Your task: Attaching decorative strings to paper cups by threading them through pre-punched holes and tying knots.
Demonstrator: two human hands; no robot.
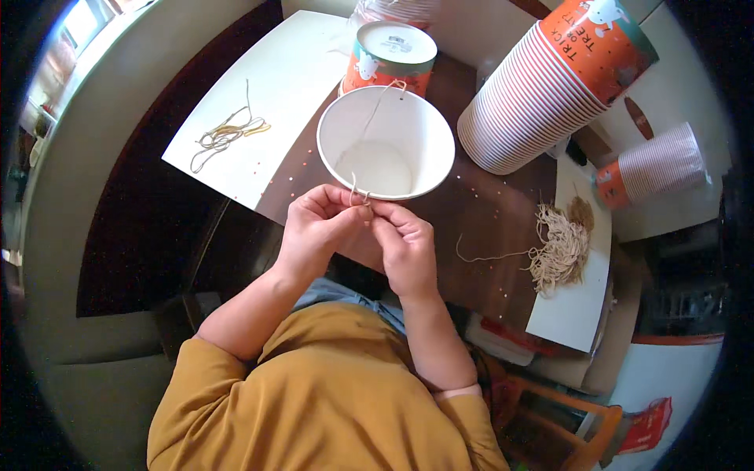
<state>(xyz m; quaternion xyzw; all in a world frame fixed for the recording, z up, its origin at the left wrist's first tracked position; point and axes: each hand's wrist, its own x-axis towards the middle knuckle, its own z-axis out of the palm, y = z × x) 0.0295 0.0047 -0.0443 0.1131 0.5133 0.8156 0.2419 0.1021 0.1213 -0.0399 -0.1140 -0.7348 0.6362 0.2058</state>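
Note:
A large white-lined paper bucket [385, 145] stands before me, its open mouth tilted toward me. A beige string [372, 118] comes through a hole at the far rim and runs down inside. At the near rim, my left hand [318, 224] and my right hand [404, 242] meet, thumbs and fingertips pinched together. Between them they hold the string's end, which forms a small loop at the rim; a short tail sticks up beside it. Whether it is knotted is hidden by the fingers.
Upside-down printed cups [395, 43] stand behind the bucket. A tall stack of orange buckets [534, 98] leans at the right, with another wrapped stack [652, 166] beyond. Bundled beige strings [559, 247] lie on the right, loose cords [228, 137] on the white board [271, 71]. Paper dots litter the brown table [487, 228].

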